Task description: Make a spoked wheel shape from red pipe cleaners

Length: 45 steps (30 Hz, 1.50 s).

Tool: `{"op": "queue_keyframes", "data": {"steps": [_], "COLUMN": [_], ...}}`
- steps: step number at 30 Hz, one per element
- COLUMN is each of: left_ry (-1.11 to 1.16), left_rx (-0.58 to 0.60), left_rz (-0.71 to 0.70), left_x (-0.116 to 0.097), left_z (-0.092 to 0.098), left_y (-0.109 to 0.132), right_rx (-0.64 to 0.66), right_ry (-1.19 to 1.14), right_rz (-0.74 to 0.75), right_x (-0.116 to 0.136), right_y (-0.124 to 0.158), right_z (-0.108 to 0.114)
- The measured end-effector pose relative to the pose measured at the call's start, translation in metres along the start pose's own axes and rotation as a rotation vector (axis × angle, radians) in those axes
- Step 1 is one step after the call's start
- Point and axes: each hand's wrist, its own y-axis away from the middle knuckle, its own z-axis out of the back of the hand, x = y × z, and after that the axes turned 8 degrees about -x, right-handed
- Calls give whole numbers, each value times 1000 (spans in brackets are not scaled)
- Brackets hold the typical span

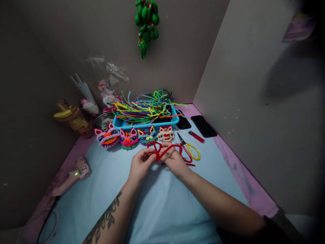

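Observation:
A bent red pipe cleaner [165, 153] forms loops between my two hands, above the blue cloth. My left hand [143, 162] pinches it between thumb and fingers. Curled around its other side is my right hand [175, 159], its fingertips partly hidden behind the red loops. Another short red piece [191, 165] lies on the cloth under my right wrist. Just right of that hand are scissors [188, 147] with one red and one yellow handle. Beyond my hands stand several lion-head figures made of fuzzy pipe cleaners, among them a cream one [166, 134] and a blue one [147, 136].
A blue tray [147, 124] heaped with colourful pipe cleaners stands at the back. Right of it are a red lighter [196, 136] and a black phone [203, 126]. A pink glue gun [73, 176] lies at left, its cord trailing forward. Walls border the table.

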Motion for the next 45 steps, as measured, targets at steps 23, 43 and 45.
{"op": "queue_keyframes", "data": {"steps": [23,43,45], "left_ry": [-30,-73,-96], "left_rx": [50,63,59], "left_rz": [-49,-131,-149], "left_x": [3,1,0], "left_z": [3,2,1], "left_y": [-1,0,2], "right_rx": [13,-179,-169], "right_ry": [-52,23,30], "right_rz": [170,117,66], "right_x": [22,10,10], "right_y": [7,-3,-2], "right_z": [6,11,9]}}
